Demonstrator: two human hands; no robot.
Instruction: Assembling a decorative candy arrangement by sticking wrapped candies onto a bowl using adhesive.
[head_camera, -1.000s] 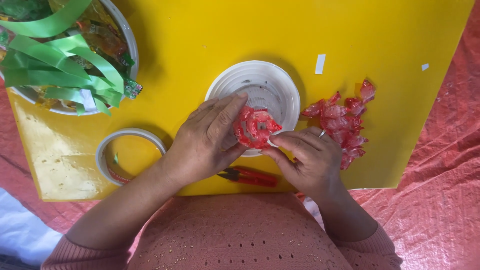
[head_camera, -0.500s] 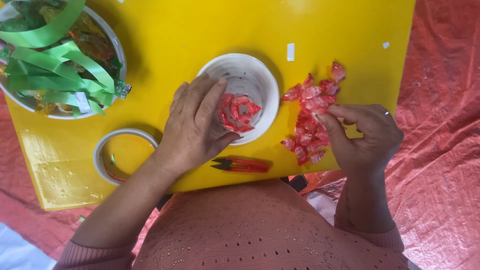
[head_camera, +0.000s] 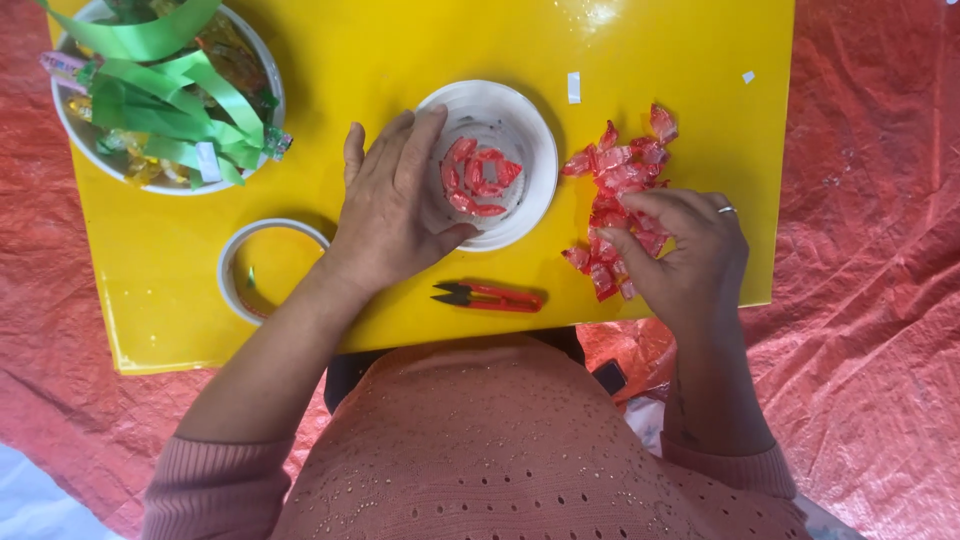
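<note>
While you look down through the head camera, your left hand (head_camera: 392, 212) lies flat and spread on the rim of the white paper bowl (head_camera: 520, 205), fingers (head_camera: 418, 140) loose and closed on nothing, simply pinning the bowl to the yellow table (head_camera: 380, 60). A ring of red wrapped candies (head_camera: 478, 177) sits inside that bowl. Your right hand (head_camera: 688, 250) is curled over the loose pile of red candies (head_camera: 618, 185) just right of the bowl, fingertips drawn together among the wrappers; I cannot tell whether they have pinched one yet.

These candies look light and small, with crinkly, slippery film and twisted ends; take one by the firm middle, since the tails will likely slide or untwist. That thin bowl looks light enough to skate if you lift the left hand.

Near your body lie red thread snips (head_camera: 492, 296), and a tape roll (head_camera: 268, 268) rests by your left wrist. At the far left corner stands a bowl of green ribbon strips (head_camera: 165, 95) and mixed sweets. Smooth and glossy, the table sits over a wrinkled red sheet (head_camera: 870, 250).
</note>
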